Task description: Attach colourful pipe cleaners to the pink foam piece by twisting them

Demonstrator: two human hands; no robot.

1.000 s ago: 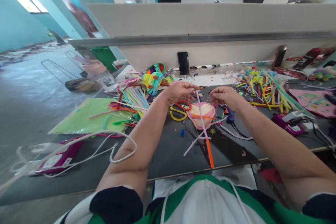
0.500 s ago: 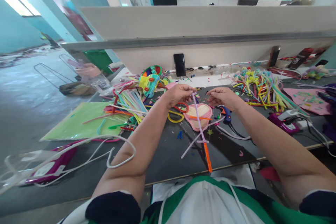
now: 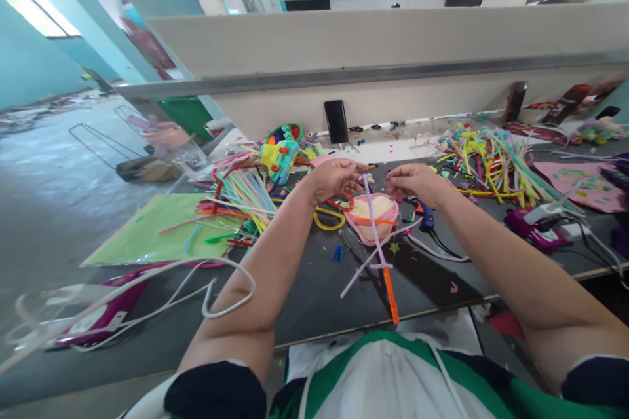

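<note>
My left hand point(image 3: 339, 180) is closed on the top end of a purple pipe-cleaner stick point(image 3: 374, 226). The stick slants down to a small crosspiece and an orange handle point(image 3: 390, 294). Just right of its tip is my right hand point(image 3: 410, 183), with fingers pinched together; what they hold, if anything, is too small to name. Behind the stick lies a pink and cream heart-shaped piece point(image 3: 363, 232). A loose lilac pipe cleaner point(image 3: 356, 278) crosses under the stick. Yellow-handled scissors point(image 3: 328, 218) rest beside my left wrist.
Bundles of coloured pipe cleaners point(image 3: 491, 163) lie at right and left. A blue glue gun point(image 3: 425, 215) is near my right wrist. A phone point(image 3: 336, 122) leans on the partition. White cables point(image 3: 230, 260) loop by my left forearm, near a green sheet point(image 3: 157, 229).
My left hand's fingers have shifted slightly at the stick's tip. My right hand has moved a little to the left. The view has shifted slightly.
</note>
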